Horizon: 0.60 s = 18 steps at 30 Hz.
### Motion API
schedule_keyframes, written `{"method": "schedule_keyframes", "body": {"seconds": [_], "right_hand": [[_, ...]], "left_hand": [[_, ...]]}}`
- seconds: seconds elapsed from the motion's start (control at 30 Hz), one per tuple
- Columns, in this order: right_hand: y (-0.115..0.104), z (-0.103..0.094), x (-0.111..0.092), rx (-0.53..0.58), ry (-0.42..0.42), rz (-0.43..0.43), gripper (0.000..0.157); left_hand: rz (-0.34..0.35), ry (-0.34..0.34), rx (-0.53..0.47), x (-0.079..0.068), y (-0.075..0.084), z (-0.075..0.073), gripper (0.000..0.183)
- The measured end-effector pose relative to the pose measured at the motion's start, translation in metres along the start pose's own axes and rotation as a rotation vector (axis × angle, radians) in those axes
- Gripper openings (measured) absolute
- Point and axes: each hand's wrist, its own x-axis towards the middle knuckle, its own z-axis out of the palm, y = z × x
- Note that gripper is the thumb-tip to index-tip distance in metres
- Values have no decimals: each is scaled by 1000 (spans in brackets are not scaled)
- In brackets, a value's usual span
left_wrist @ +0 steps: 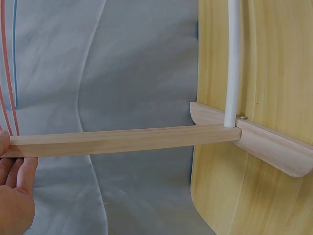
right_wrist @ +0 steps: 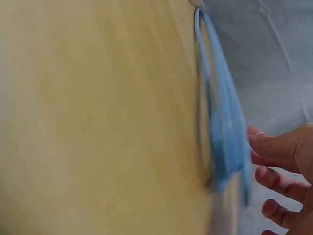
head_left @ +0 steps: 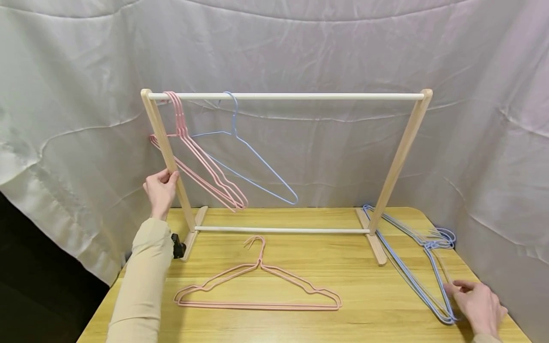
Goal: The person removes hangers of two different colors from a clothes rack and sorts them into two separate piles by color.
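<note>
Left hand [head_left: 160,191] gripping pale wooden post [head_left: 162,138], frame left | right hand [head_left: 479,305] at slim blue triangular hangers [head_left: 430,246], lower right, cannot tell whether gripping

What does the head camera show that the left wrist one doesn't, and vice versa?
Head view only: the right hand, the top rail, plus pink hangers and blue hangers on the table.

Left wrist view only: a small stud beside the lower bar.

Both: the left hand, fingers gripping the left post; that bar; the table; parts of hung pink hangers and the hung blue hanger.
</note>
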Motion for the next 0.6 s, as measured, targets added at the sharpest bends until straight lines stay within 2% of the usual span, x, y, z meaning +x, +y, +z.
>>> {"method": "schedule_keyframes", "body": {"seconds": [0.1, 0.23, 0.3, 0.4, 0.5, 0.6], "right_hand": [[-20, -5, 1, 2, 32, -65, 64], [-73, -8, 0, 77, 164, -226, 62], [-108, -7, -2, 138, 256, -347, 59], [-163, 1, -3, 271, 390, -580, 54], [-220, 12, -8, 388, 455, -796, 52], [-277, 19, -21, 460, 442, -935, 47]], "left_hand": [[-1, -4, -1, 0, 1, 1, 26], [-16, -15, -5, -1, 2, 0, 27], [-26, -20, -5, -1, 2, -1, 28], [-33, -18, 0, -1, 2, -1, 28], [-35, -13, 4, -1, 2, -1, 28], [-36, -13, -1, -1, 2, 0, 28]]}}
